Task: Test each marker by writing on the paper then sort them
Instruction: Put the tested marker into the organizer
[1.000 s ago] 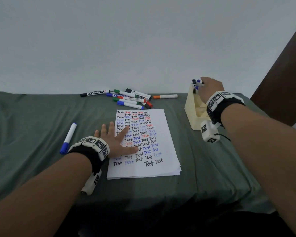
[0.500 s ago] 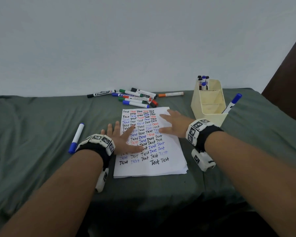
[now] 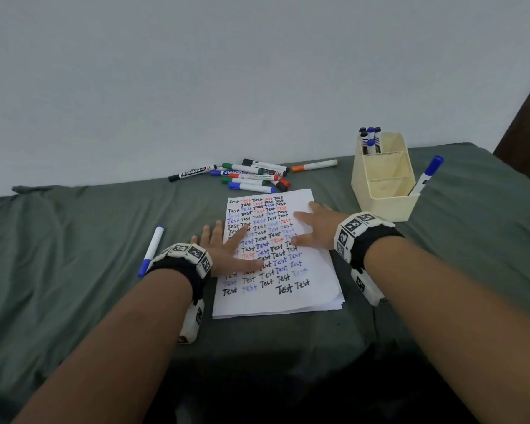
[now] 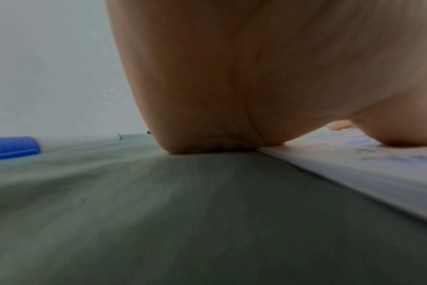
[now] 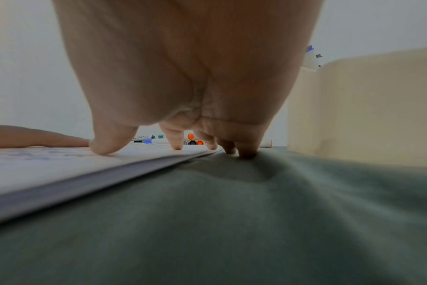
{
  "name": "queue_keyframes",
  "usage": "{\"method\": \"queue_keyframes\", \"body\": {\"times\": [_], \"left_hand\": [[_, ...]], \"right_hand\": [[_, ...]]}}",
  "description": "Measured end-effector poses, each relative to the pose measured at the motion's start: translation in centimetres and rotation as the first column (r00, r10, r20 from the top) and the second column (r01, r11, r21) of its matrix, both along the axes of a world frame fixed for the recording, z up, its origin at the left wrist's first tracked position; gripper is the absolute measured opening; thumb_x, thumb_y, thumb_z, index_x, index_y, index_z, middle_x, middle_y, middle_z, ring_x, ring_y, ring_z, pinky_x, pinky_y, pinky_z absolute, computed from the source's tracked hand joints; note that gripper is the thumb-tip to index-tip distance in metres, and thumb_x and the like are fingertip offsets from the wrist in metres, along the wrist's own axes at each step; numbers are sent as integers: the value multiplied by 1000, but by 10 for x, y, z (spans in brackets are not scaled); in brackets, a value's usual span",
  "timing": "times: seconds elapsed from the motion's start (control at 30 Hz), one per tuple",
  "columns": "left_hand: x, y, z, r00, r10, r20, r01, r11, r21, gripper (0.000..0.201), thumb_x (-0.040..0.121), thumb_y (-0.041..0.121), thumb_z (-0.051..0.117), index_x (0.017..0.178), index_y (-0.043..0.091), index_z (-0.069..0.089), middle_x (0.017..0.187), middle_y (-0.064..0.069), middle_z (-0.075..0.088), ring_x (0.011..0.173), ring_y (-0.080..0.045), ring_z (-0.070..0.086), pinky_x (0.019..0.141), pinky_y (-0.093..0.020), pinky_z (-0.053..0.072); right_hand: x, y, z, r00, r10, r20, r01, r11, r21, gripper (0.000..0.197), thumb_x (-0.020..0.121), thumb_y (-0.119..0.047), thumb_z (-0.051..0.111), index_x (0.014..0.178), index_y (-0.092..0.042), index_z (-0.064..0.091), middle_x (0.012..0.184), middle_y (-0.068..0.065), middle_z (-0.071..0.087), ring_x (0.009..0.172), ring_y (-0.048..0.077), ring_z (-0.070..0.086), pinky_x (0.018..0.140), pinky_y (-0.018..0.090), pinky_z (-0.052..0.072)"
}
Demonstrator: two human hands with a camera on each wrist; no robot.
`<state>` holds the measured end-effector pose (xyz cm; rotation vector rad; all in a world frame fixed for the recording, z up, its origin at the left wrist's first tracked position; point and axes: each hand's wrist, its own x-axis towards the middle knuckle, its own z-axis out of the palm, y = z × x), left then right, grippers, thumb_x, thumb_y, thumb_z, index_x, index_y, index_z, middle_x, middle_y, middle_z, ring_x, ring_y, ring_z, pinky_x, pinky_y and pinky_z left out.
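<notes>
At the left of the head view a blue-capped marker (image 3: pixel 151 251) lies alone on the green cloth (image 3: pixel 74 240), set apart from the rest. Just right of it the left hand (image 3: pixel 227 252) rests flat, fingers straight and spread, partly on the cloth and partly on the paper (image 3: pixel 315 289), holding nothing. The paper, centre frame, is nearly filled with rows of "Test". Above it, at upper centre, a pile of markers (image 3: pixel 251 175) lies unsorted. The right hand (image 3: pixel 315 228) lies flat on the paper's right part, fingers extended, empty. At upper right the cream holder (image 3: pixel 386 206) has several markers (image 3: pixel 370 139) in its rear compartment and one blue marker (image 3: pixel 426 175) leaning in front. Judgement: sorting is partly done; the pile remains.
</notes>
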<state>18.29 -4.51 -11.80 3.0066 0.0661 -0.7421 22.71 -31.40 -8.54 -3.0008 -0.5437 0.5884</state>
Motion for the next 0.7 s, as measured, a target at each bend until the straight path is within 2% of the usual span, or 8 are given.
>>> {"method": "queue_keyframes", "body": {"times": [0.07, 0.13, 0.23, 0.3, 0.37, 0.47, 0.57, 0.7], "left_hand": [[1, 1, 6, 1000, 1, -10, -1, 1000, -17, 118, 35, 113, 22, 137, 69, -16, 164, -1, -22, 151, -33, -16, 118, -59, -2], [6, 2, 14, 999, 15, 28, -14, 999, -41, 110, 40, 112, 19, 139, 69, -2, 166, -3, -6, 152, -36, -3, 117, -61, 8], [24, 2, 30, 980, 16, 199, -8, 999, -40, 113, 49, 108, 15, 148, 53, 13, 159, -10, 24, 144, -36, 27, 112, -60, 29], [42, 1, 42, 949, -38, 314, 34, 999, 16, 109, 58, 102, 20, 150, 45, 20, 151, -9, 37, 134, -33, 42, 104, -58, 41], [63, -2, 52, 923, -113, 368, 77, 991, 114, 97, 70, 94, 33, 150, 40, 25, 150, -4, 39, 133, -29, 45, 102, -56, 44], [96, -14, 66, 913, -206, 352, 136, 967, 213, 80, 82, 78, 49, 148, 36, 34, 153, 1, 38, 135, -26, 44, 104, -51, 44], [124, -32, 74, 875, -310, 371, 246, 946, 210, 44, 85, 66, 51, 121, 40, 56, 135, 0, 54, 113, -23, 56, 95, -47, 50], [156, -50, 74, 840, -321, 437, 263, 946, 190, 41, 91, 50, 55, 129, 35, 55, 125, 0, 54, 107, -24, 56, 87, -41, 49]], "right_hand": [[-1, -1, 0, 1000, 1, -4, -1, 1000, 4, 88, 94, -74, 44, 163, -32, 9, 171, 8, -4, 157, 30, 3, 124, 48, 18], [-1, -2, -1, 1000, -6, -6, 6, 1000, 10, 88, 93, -74, 44, 163, -33, 10, 171, 8, -4, 157, 30, 3, 123, 48, 18], [0, -2, -3, 1000, -8, -1, 8, 1000, 30, 87, 93, -74, 45, 162, -33, 12, 171, 8, -3, 157, 30, 4, 123, 48, 18], [0, -1, -4, 1000, -8, 11, 8, 999, 36, 87, 93, -74, 46, 162, -33, 13, 171, 8, -2, 157, 31, 5, 124, 48, 20], [0, 0, -6, 1000, -17, 21, 17, 999, 35, 87, 91, -74, 47, 161, -33, 15, 171, 7, -1, 156, 31, 6, 123, 49, 21], [3, 1, -8, 999, -32, 13, 31, 998, 49, 86, 90, -75, 49, 160, -35, 19, 171, 7, 0, 156, 32, 8, 121, 51, 23], [6, -1, -9, 999, -43, 1, 43, 996, 77, 85, 88, -76, 51, 158, -37, 23, 170, 5, 2, 155, 32, 10, 120, 53, 27], [6, -3, -12, 999, -45, 4, 44, 994, 102, 83, 87, -76, 51, 157, -38, 25, 170, 3, 3, 156, 30, 11, 119, 54, 28]]}}
